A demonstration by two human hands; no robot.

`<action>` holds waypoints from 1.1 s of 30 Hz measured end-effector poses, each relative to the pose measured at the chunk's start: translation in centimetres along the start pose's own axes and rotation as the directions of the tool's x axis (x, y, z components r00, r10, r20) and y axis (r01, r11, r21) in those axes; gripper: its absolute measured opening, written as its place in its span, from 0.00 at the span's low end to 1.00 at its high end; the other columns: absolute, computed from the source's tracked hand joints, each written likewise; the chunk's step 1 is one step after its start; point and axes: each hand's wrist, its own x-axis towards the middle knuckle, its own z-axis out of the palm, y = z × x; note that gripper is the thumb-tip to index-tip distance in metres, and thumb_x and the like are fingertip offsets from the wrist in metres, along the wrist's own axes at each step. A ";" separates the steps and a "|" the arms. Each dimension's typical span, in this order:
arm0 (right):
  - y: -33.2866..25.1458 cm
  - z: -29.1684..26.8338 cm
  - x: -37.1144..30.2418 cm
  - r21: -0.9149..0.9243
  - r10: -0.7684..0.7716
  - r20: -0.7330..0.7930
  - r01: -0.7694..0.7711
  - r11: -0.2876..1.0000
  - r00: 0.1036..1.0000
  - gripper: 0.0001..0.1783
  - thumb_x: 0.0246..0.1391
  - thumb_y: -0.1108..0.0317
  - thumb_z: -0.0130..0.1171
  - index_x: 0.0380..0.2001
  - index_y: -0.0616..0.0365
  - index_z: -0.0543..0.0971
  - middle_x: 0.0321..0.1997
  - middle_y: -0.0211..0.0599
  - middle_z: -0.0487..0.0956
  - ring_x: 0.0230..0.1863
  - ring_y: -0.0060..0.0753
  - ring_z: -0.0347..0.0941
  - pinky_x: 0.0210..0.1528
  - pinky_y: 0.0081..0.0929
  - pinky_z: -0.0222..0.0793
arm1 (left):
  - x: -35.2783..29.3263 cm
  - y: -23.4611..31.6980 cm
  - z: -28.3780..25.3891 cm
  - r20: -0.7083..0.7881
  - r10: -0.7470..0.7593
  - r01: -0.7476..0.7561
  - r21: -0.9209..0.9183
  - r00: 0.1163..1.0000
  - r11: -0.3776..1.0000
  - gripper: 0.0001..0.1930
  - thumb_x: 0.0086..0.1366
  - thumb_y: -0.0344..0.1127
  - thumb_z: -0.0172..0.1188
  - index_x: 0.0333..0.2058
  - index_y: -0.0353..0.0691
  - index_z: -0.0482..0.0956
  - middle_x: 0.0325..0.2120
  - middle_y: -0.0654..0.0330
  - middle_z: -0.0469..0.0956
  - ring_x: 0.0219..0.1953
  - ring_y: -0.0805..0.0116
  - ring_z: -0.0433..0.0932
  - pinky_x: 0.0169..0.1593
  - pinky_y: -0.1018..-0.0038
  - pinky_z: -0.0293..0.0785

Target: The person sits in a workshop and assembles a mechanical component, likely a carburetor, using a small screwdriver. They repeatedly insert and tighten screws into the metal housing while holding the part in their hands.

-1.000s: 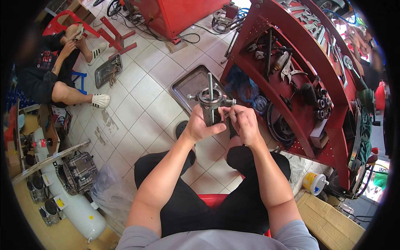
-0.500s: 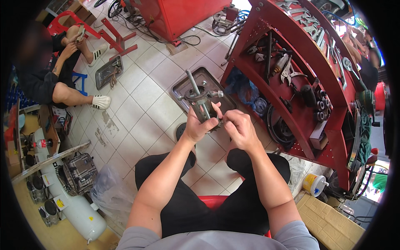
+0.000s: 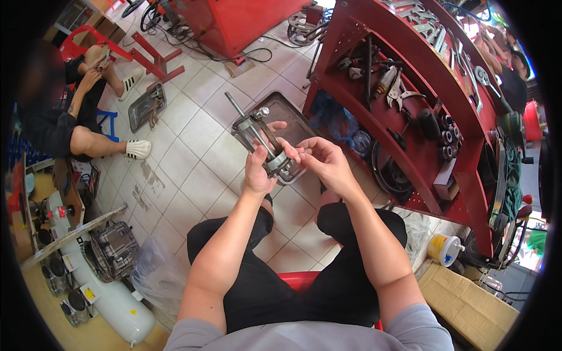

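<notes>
My left hand [image 3: 257, 175] is wrapped round a metal assembly [image 3: 255, 130] of rods between round end pieces, held tilted in front of my knees. A long bare rod [image 3: 234, 104] sticks out of its far end, up and to the left. At the assembly's near right side, my right hand [image 3: 331, 167] is closed in a pinch, its fingertips close to the left fingers. What lies in that pinch, if anything, is too small to make out. Beneath and beyond the hands, a dark metal tray [image 3: 295, 111] rests on the tiled floor.
On the right stands a red tool rack [image 3: 404, 169] with wrenches and pliers. A seated person [image 3: 88, 126] is at far left, near a second tray [image 3: 146, 108]. At lower left lies a white tank [image 3: 108, 298]; a cardboard box [image 3: 468, 304] is at lower right.
The metal assembly has turned, its rod end swinging left and away, and my left fingers have spread along its side. My right hand has moved slightly left and away, still pinched.
</notes>
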 end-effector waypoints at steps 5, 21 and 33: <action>0.2 0.1 0.1 -0.013 -0.042 -0.032 0.042 0.999 0.999 0.08 0.58 0.72 0.56 0.39 0.63 0.73 0.32 0.28 0.78 0.32 0.16 0.72 0.36 0.17 0.70 | 0.0 0.0 0.0 0.016 -0.011 0.011 0.000 1.000 1.000 0.43 0.58 0.64 0.55 0.56 0.29 0.58 0.26 0.55 0.77 0.31 0.60 0.79 0.51 0.60 0.73; -0.5 -1.5 0.3 0.117 -0.003 -0.163 0.022 0.993 0.987 0.11 0.58 0.65 0.59 0.25 0.56 0.71 0.25 0.28 0.74 0.28 0.24 0.74 0.33 0.20 0.69 | 0.1 0.0 -0.1 0.019 -0.015 0.016 -0.058 1.000 0.998 0.38 0.61 0.58 0.55 0.56 0.29 0.57 0.25 0.56 0.77 0.30 0.61 0.80 0.52 0.57 0.73; -2.6 -2.3 -0.4 0.804 -0.119 -0.067 0.124 0.581 0.991 0.31 0.61 0.45 0.44 0.09 0.48 0.54 0.08 0.22 0.50 0.09 0.21 0.44 0.48 0.39 0.69 | -0.1 0.3 0.4 -0.055 -0.137 0.141 0.073 0.989 0.987 0.29 0.60 0.43 0.57 0.55 0.33 0.60 0.26 0.57 0.76 0.32 0.62 0.79 0.45 0.62 0.77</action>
